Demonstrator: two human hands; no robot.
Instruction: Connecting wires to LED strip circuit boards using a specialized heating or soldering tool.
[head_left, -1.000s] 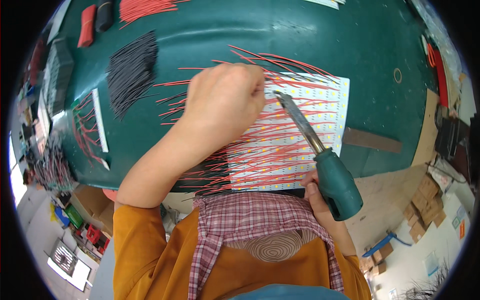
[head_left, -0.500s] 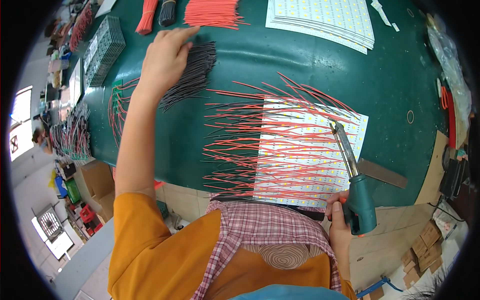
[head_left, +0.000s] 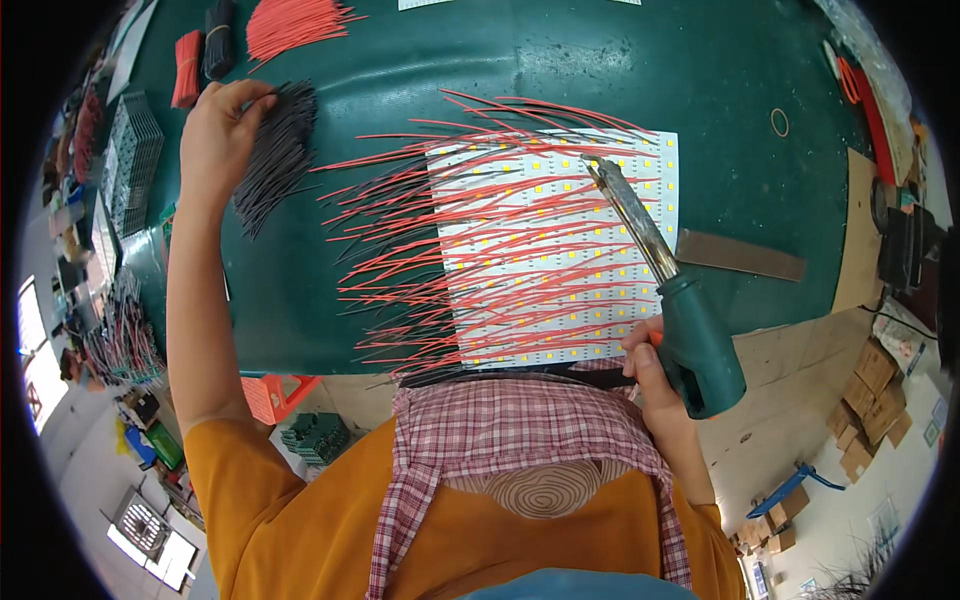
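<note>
My left hand [head_left: 222, 135] is at the far end of a loose pile of black wires [head_left: 275, 165], thumb and forefinger pinched together on the wire ends; how many wires are between them I cannot make out. My right hand [head_left: 655, 370] grips a green-handled soldering iron [head_left: 700, 345] with its metal tip pointing away from me. That tip hovers over or rests on the upper part of a white LED board [head_left: 660, 205]; I cannot tell which. Rows of red and black wires [head_left: 390, 210] lie across the board and stick out past its left edge.
Bundles of red wires [head_left: 187, 70] and black wires [head_left: 219, 40] lie far left, beside a loose red wire pile [head_left: 295, 28]. Stacked boards [head_left: 135, 160] stand left of my arm. A flat brown bar [head_left: 740, 255] and a rubber band [head_left: 779, 122] lie right.
My left thumb and forefinger have come together at the black wires' far end; before, the forefinger was stretched out. The whole view has shifted, and the right hand still holds the soldering iron.
</note>
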